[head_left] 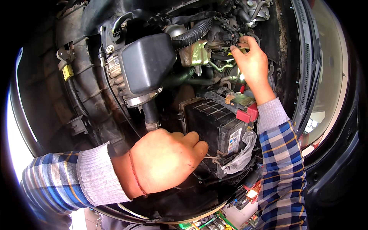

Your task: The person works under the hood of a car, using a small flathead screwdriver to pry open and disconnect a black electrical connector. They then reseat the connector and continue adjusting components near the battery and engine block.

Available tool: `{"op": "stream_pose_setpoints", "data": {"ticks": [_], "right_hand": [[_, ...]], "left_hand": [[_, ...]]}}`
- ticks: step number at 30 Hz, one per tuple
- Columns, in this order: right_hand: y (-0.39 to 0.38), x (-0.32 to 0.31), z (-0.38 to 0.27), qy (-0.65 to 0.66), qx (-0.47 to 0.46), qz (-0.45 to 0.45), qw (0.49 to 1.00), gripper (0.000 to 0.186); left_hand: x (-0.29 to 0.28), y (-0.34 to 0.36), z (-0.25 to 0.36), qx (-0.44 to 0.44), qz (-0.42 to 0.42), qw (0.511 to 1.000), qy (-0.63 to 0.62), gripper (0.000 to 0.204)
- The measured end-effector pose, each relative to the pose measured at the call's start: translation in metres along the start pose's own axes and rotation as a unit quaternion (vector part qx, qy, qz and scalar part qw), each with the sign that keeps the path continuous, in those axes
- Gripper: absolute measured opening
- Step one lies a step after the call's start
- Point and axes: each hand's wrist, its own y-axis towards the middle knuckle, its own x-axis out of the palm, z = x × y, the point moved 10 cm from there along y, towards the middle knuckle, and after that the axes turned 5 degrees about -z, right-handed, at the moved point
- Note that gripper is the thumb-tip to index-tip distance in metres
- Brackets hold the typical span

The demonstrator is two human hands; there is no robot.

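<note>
Fingers (250,40) of the right hand (253,66) bend, thumb near forefinger, beside a small black plastic connector (229,37); I cannot tell whether they grip anything. The left hand (166,161) is curled, its grasp hidden, just beside the black, box-shaped plastic battery (211,117), which sits between both hands with a red plastic cover (248,113) at one corner.

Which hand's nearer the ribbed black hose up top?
Right. The right hand is just to the right of the ribbed black hose and slightly lower in view; the left hand is well below it, by the battery.
</note>
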Motion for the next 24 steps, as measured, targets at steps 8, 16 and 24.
{"op": "stream_pose_setpoints", "data": {"ticks": [8, 16, 24], "right_hand": [[-0.003, 0.008, -0.015, 0.105, -0.112, -0.109, 0.982, 0.026], [-0.001, 0.026, -0.005, 0.007, -0.083, -0.138, 0.987, 0.036], [0.008, 0.042, 0.006, -0.073, -0.088, -0.158, 0.981, 0.044]], "left_hand": [[-0.003, 0.0, -0.003, 0.015, -0.005, 1.0, 0.004, 0.021], [0.001, 0.0, 0.0, 0.023, -0.003, 0.999, 0.027, 0.017], [-0.004, -0.001, -0.01, 0.023, 0.041, 0.999, -0.008, 0.017]]}}
